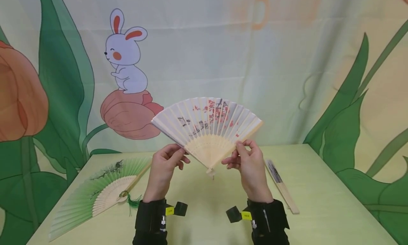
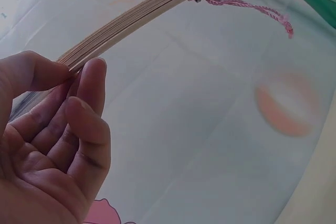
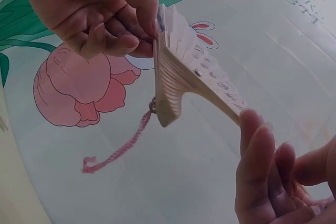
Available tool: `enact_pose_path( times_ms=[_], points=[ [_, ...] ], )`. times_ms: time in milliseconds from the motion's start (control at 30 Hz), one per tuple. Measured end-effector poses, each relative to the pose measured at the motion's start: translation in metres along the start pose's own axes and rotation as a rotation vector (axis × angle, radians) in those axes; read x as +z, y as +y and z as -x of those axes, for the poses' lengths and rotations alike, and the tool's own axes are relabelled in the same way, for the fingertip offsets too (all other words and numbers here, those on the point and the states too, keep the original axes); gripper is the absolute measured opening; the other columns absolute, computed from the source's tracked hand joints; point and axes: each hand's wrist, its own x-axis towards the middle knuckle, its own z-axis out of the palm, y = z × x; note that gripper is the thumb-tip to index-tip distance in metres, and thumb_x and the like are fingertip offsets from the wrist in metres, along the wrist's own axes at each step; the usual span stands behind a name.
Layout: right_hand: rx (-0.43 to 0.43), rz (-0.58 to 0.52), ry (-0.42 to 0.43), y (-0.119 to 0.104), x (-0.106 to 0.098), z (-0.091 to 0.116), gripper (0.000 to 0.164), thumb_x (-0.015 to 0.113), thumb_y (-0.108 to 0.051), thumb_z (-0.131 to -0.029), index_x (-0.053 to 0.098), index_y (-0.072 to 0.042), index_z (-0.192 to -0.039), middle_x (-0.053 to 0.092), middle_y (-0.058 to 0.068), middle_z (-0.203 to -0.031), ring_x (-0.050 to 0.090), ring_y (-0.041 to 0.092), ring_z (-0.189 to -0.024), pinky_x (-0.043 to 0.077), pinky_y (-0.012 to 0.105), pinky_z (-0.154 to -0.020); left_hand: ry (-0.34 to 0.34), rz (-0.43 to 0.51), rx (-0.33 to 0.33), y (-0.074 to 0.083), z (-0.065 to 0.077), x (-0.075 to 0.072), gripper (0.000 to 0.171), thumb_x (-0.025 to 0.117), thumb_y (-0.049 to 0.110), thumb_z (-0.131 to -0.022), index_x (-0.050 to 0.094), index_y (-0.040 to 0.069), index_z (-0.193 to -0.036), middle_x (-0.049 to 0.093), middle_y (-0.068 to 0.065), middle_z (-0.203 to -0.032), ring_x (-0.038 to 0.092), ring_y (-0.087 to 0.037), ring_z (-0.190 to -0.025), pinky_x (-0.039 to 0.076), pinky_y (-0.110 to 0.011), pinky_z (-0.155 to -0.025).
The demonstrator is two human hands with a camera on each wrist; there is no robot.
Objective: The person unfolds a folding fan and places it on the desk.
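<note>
A spread folding fan (image 1: 208, 123), white with red blossoms, dark branches and pale wooden ribs, is held up above the table, pivot end downward. My left hand (image 1: 167, 163) pinches its left edge between thumb and fingers. At the opposite edge, my right hand (image 1: 250, 163) grips the outer rib with thumb and fingertips. A twisted pink cord (image 2: 247, 4) hangs from the pivot. From the right wrist side, the fan's pleats (image 3: 181, 27) show partly folded, edge-on, with the ribs gathered at the pivot.
On the table (image 1: 204, 216), a spread green fan (image 1: 108, 184) with a green tassel (image 1: 134, 201) lies at the left. A closed fan (image 1: 280, 184) lies at the right. Behind stands a printed cloth backdrop (image 1: 204, 53) with a rabbit and tulips.
</note>
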Motion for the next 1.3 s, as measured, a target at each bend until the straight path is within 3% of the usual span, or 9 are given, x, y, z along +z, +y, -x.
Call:
enact_pose_path(
  times_ms=[833, 1300],
  points=[
    [-0.051, -0.052, 0.105, 0.0022, -0.0018, -0.0026, 0.016, 0.047, -0.019, -0.105, 0.042, -0.004, -0.108, 0.054, 0.008, -0.071, 0.071, 0.025, -0.068, 0.056, 0.029, -0.06, -0.002, 0.068, 0.008, -0.0003, -0.0007, 0.0023, 0.025, 0.064, 0.013, -0.096, 0.061, 0.0, -0.118, 0.07, -0.012, -0.099, 0.067, -0.02, -0.075, 0.049, -0.025, -0.06],
    [-0.079, -0.113, 0.174, 0.0017, -0.0023, -0.0027, 0.014, 0.045, -0.02, -0.105, 0.041, -0.007, -0.11, 0.053, 0.006, -0.072, 0.071, 0.026, -0.072, 0.057, 0.03, -0.063, -0.037, 0.052, 0.013, -0.0019, 0.0002, 0.0024, 0.027, 0.064, 0.013, -0.096, 0.06, 0.001, -0.12, 0.068, -0.017, -0.102, 0.067, -0.022, -0.078, 0.05, -0.026, -0.062]
  ],
)
